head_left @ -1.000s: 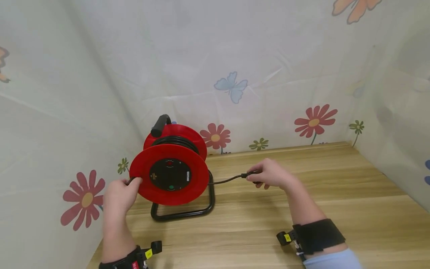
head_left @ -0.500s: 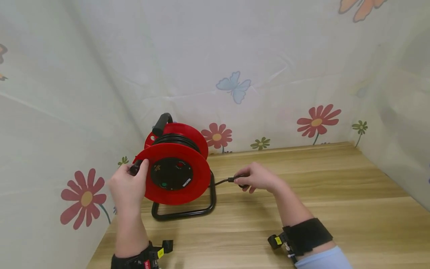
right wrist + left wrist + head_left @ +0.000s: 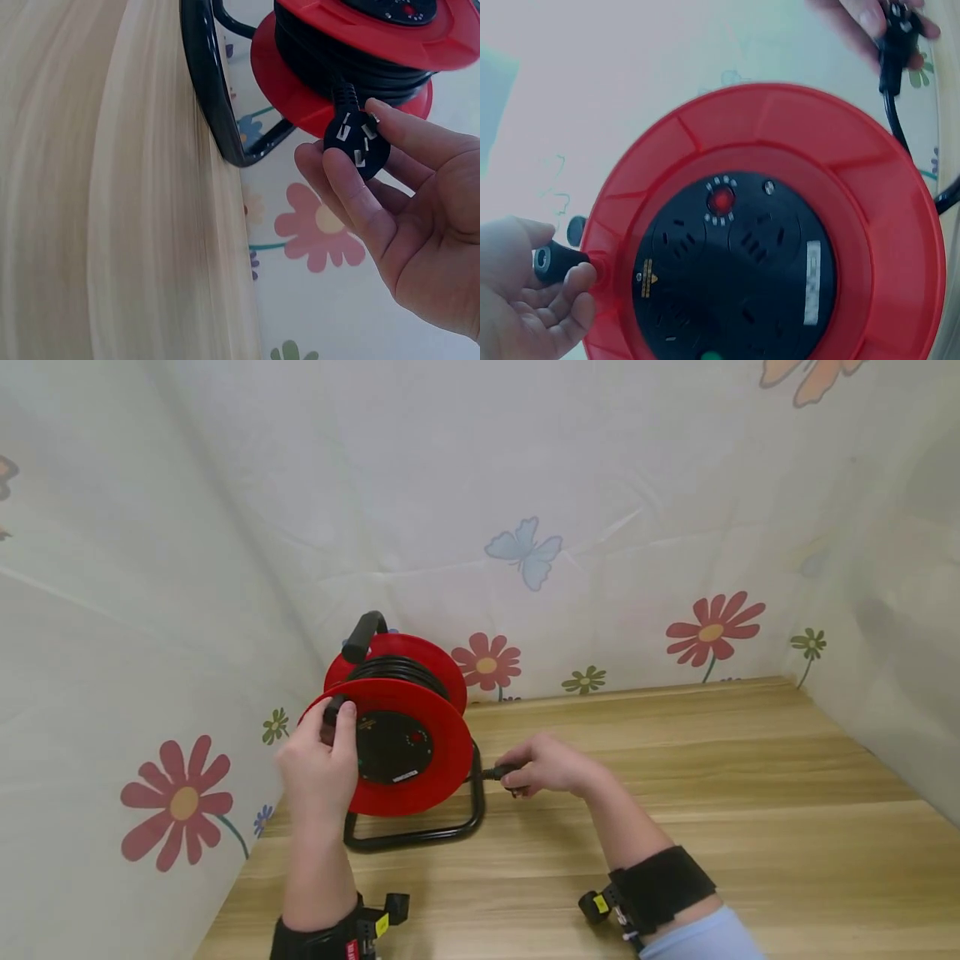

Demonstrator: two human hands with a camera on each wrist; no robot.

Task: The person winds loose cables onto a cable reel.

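Nearly all cable sits wound on the red reel; left hand grips its crank knob, right hand pinches the plug just beside it.

- The cable reel is standing between the two hands, blocking any straight pass from one to the other.
- The flowered sheet is hanging close beside the left hand, leaving little room there.
- Bare desk is lying open beyond the right hand.
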